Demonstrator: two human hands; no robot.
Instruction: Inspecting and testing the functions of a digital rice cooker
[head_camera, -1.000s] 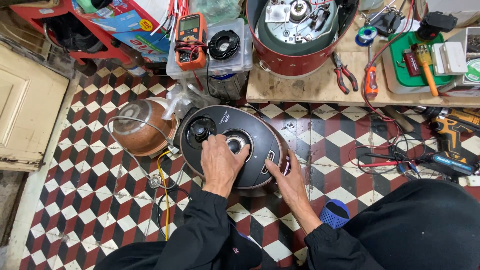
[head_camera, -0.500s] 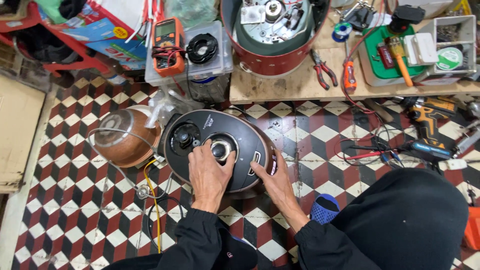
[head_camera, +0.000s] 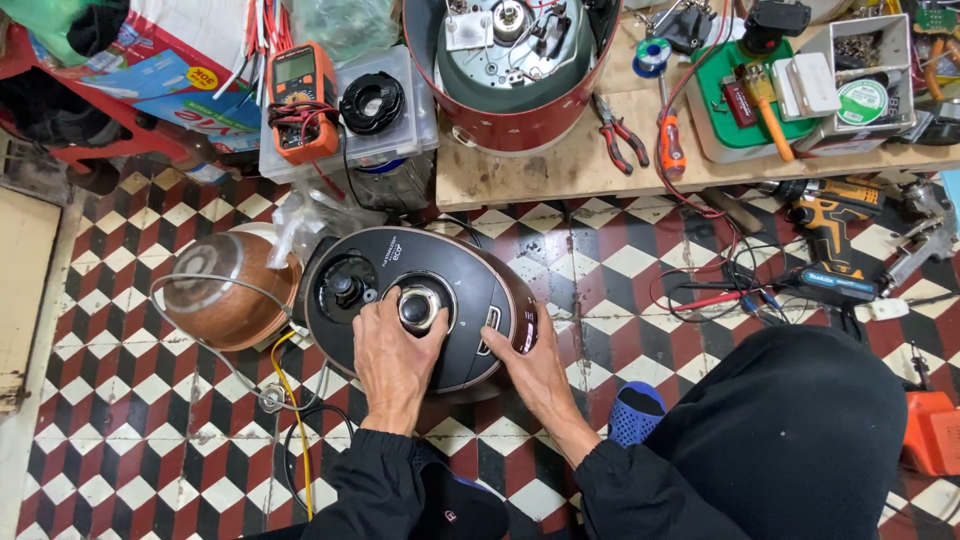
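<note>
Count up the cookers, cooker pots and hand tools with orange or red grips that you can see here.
Cookers: 2, dark oval cooker, red cooker
Cooker pots: 1, copper pot
Tools: 3, pliers, screwdriver, drill
Total: 6
</note>
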